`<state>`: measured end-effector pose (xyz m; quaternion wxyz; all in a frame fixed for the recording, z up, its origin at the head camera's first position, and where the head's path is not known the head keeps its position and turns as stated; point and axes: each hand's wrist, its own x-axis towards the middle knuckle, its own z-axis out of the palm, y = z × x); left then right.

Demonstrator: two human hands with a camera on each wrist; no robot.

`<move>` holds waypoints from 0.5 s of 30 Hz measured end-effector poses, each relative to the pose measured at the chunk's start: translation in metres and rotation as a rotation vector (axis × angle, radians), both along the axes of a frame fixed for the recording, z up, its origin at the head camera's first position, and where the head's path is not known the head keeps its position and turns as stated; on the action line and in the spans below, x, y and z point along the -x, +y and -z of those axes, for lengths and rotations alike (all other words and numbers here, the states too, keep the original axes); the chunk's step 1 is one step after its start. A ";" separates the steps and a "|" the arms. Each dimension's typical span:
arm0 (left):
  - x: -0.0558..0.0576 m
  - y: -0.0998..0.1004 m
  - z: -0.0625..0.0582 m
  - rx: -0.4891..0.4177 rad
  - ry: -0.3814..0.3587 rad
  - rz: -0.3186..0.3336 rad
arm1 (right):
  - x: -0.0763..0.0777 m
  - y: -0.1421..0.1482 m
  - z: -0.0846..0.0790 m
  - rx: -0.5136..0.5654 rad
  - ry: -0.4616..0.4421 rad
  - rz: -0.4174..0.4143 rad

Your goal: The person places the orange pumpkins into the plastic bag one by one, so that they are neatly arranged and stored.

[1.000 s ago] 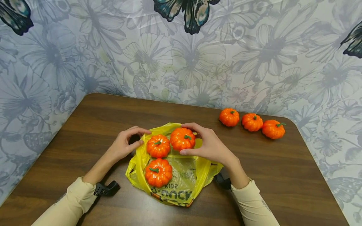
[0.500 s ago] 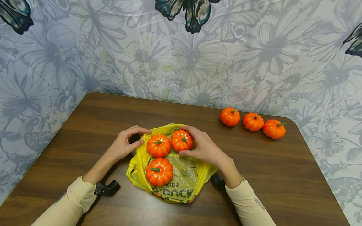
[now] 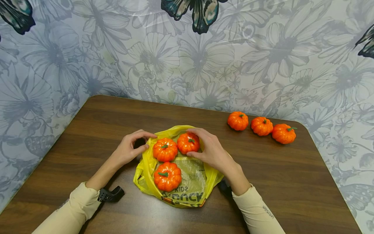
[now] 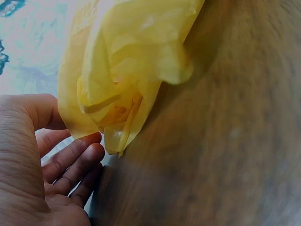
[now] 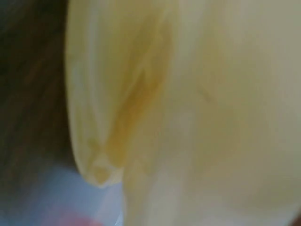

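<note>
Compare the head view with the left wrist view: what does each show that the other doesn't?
Head only: the right hand, three pumpkins near the far edge of the brown table, and a clear look at three more inside the yellow bag.
Left wrist only: the palm of the left hand.
Both: left hand at the bag, table, patterned wall.

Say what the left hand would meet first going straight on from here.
The yellow bag, whose rim the left hand holds; just past it, probably the rear-left pumpkin inside, though depth is unclear.
</note>
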<state>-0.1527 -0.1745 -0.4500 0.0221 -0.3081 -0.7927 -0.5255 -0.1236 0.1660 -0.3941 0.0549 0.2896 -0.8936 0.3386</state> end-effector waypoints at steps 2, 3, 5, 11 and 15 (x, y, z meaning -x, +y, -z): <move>0.000 0.000 -0.001 -0.002 -0.001 0.002 | 0.000 0.000 0.001 0.006 0.048 0.019; 0.000 0.000 -0.001 -0.003 0.000 0.003 | 0.001 0.000 0.001 0.008 0.073 0.029; 0.000 0.000 0.000 -0.006 -0.001 0.006 | 0.001 0.000 0.002 0.000 0.107 0.062; 0.000 0.000 0.000 -0.011 -0.007 0.009 | 0.002 0.004 0.003 -0.057 0.043 0.169; 0.000 -0.001 0.001 -0.014 -0.008 0.009 | 0.002 0.005 0.005 -0.079 -0.023 0.199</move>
